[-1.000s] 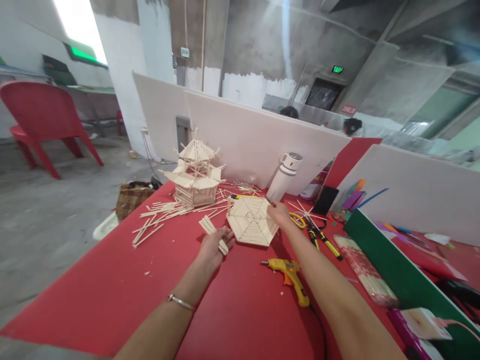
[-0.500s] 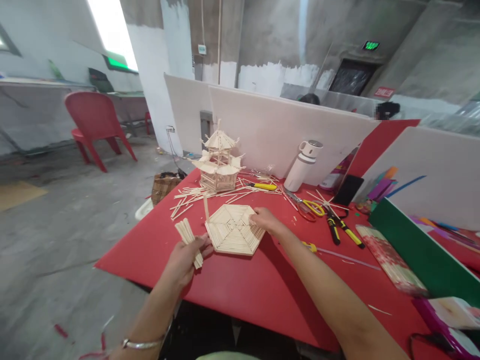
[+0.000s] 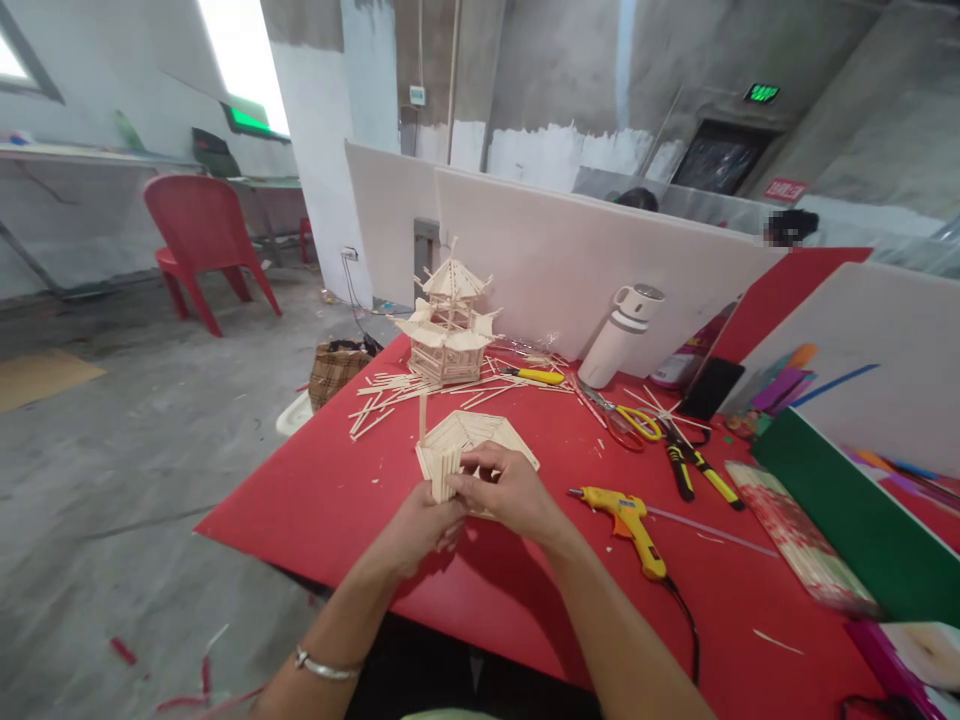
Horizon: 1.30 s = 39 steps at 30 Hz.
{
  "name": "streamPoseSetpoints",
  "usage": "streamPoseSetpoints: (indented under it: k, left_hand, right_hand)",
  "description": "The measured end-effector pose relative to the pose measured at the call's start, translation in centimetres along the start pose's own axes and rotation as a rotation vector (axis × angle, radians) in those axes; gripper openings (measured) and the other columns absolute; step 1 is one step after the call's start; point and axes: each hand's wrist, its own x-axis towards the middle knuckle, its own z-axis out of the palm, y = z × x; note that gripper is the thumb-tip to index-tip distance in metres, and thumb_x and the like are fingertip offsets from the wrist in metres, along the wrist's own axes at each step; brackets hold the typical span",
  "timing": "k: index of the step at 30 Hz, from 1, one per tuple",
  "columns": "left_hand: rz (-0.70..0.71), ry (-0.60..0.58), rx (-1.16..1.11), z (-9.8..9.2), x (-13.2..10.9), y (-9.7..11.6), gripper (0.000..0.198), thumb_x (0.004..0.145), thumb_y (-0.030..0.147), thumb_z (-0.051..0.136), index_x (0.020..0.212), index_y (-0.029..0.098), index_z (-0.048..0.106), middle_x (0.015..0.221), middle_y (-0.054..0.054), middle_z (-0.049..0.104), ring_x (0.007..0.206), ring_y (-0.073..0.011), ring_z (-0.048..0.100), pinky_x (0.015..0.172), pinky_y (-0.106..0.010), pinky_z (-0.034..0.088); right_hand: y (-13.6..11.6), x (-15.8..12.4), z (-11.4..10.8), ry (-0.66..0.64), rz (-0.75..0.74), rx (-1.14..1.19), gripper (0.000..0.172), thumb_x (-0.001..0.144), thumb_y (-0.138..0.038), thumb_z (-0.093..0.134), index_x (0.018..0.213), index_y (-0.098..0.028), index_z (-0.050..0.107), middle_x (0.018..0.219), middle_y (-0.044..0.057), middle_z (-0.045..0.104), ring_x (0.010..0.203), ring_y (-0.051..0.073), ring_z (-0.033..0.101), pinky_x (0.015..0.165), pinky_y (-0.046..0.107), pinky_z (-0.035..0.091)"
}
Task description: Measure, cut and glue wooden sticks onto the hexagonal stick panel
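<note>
A short bundle of wooden sticks [image 3: 445, 473] stands nearly upright in my left hand [image 3: 426, 528], its fingers closed round the lower part. My right hand [image 3: 519, 490] reaches in from the right, thumb and fingers pinched at the bundle's side. Behind and beneath both hands, the hexagonal stick panel [image 3: 506, 428] lies on the red tabletop [image 3: 300, 500], its near part covered by them. A single upright stick [image 3: 422, 418] rises at the panel's left corner. Farther back is a tiered pagoda model [image 3: 448, 335] made of similar sticks.
A yellow glue gun [image 3: 628, 522] lies on the right, its cord trailing forward. Loose sticks [image 3: 382, 400] surround the pagoda. Beyond are a yellow cutter knife [image 3: 541, 376], scissors [image 3: 637, 421], pliers [image 3: 697, 470] and a white thermos [image 3: 616, 342]. A stick pack [image 3: 799, 535] lies by a green box [image 3: 855, 520].
My right hand has let go of the hexagonal panel and come to the sticks. My left hand has brought the bundle rightward, in front of the panel. The glue gun is now uncovered.
</note>
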Motion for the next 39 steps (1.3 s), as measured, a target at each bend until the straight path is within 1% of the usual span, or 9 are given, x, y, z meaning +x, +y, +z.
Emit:
streamPoseSetpoints:
  k: [6, 10, 19, 23, 27, 30, 33, 37, 39]
  left_hand:
    - [0.007, -0.006, 0.018, -0.7, 0.1, -0.2, 0.052, 0.073, 0.061, 0.071, 0.055, 0.016, 0.053, 0.044, 0.003, 0.045, 0.037, -0.0056, 0.036, 0.039, -0.02, 0.026]
    - [-0.007, -0.037, -0.01, -0.7, 0.1, -0.3, 0.051, 0.073, 0.061, 0.071, 0.058, 0.014, 0.061, 0.047, 0.0, 0.05, 0.037, -0.006, 0.039, 0.038, -0.02, 0.028]
    - [-0.032, -0.059, -0.086, 0.0, 0.5, 0.2, 0.054, 0.073, 0.064, 0.07, 0.069, 0.011, 0.067, 0.053, -0.005, 0.061, 0.036, -0.0089, 0.045, 0.036, -0.021, 0.032]
    - [-0.025, -0.014, -0.102, 0.2, 0.4, 0.5, 0.056, 0.077, 0.066, 0.064, 0.07, 0.011, 0.066, 0.044, 0.0, 0.052, 0.035, -0.0077, 0.04, 0.037, -0.02, 0.032]
    - [-0.026, 0.047, -0.06, 0.5, 0.5, 0.5, 0.056, 0.077, 0.066, 0.063, 0.066, 0.011, 0.063, 0.038, 0.007, 0.034, 0.034, -0.0039, 0.024, 0.037, -0.018, 0.02]
    - [-0.045, 0.05, 0.062, 0.6, 0.9, 0.5, 0.059, 0.078, 0.069, 0.058, 0.067, 0.012, 0.064, 0.036, 0.007, 0.034, 0.033, -0.005, 0.024, 0.037, -0.02, 0.019]
    - [-0.041, 0.147, 0.277, 0.1, 1.5, 0.7, 0.057, 0.084, 0.066, 0.05, 0.069, 0.014, 0.063, 0.038, 0.003, 0.044, 0.034, -0.0093, 0.036, 0.041, -0.022, 0.029]
    - [0.019, 0.387, 0.78, -0.7, 2.2, 1.6, 0.036, 0.087, 0.046, 0.053, 0.066, 0.016, 0.059, 0.055, -0.003, 0.059, 0.054, -0.0162, 0.057, 0.052, -0.024, 0.035]
    - [0.0, 0.385, 1.075, -0.4, 2.6, 2.5, 0.027, 0.087, 0.039, 0.055, 0.073, 0.018, 0.063, 0.071, -0.007, 0.068, 0.071, -0.0209, 0.065, 0.058, -0.026, 0.037]
  right_hand:
    - [0.7, 0.8, 0.2, 0.024, -0.038, 0.011, 0.015, 0.077, -0.035, 0.071, 0.072, -0.021, 0.072, 0.071, -0.002, 0.055, 0.066, 0.012, 0.05, 0.063, 0.025, 0.041]
    - [0.9, 0.7, 0.1, 0.041, -0.018, 0.019, 0.017, 0.076, -0.034, 0.07, 0.067, -0.02, 0.07, 0.069, -0.002, 0.055, 0.066, 0.013, 0.05, 0.061, 0.024, 0.04]
    - [1.3, 0.6, 0.2, 0.071, 0.057, 0.271, 0.024, 0.077, -0.04, 0.07, 0.065, -0.02, 0.065, 0.058, -0.004, 0.055, 0.057, 0.012, 0.049, 0.056, 0.024, 0.039]
    - [2.4, 0.7, 0.2, 0.136, 0.086, 0.341, 0.028, 0.076, -0.046, 0.072, 0.068, -0.019, 0.065, 0.057, -0.004, 0.056, 0.053, 0.011, 0.049, 0.052, 0.023, 0.038]
    - [3.2, 0.5, 0.4, 0.181, 0.095, 0.377, 0.03, 0.076, -0.049, 0.073, 0.078, -0.019, 0.069, 0.06, -0.003, 0.06, 0.051, 0.011, 0.049, 0.048, 0.021, 0.039]
    - [3.4, 0.3, 0.3, 0.215, 0.097, 0.381, 0.035, 0.076, -0.051, 0.073, 0.07, -0.018, 0.065, 0.056, -0.004, 0.058, 0.047, 0.01, 0.049, 0.047, 0.021, 0.041]
    - [3.6, 0.4, -0.6, 0.385, 0.098, 0.455, 0.038, 0.075, -0.054, 0.073, 0.068, -0.018, 0.061, 0.055, -0.005, 0.055, 0.045, 0.009, 0.049, 0.045, 0.021, 0.043]
    - [4.4, 0.6, -2.0, 0.597, 0.097, 0.584, 0.039, 0.073, -0.054, 0.076, 0.075, -0.018, 0.062, 0.056, -0.006, 0.054, 0.044, 0.008, 0.05, 0.043, 0.019, 0.045]
    - [4.9, 0.6, -2.3, 0.604, 0.111, 0.594, 0.04, 0.073, -0.054, 0.076, 0.076, -0.018, 0.062, 0.056, -0.007, 0.054, 0.044, 0.008, 0.051, 0.044, 0.019, 0.046]
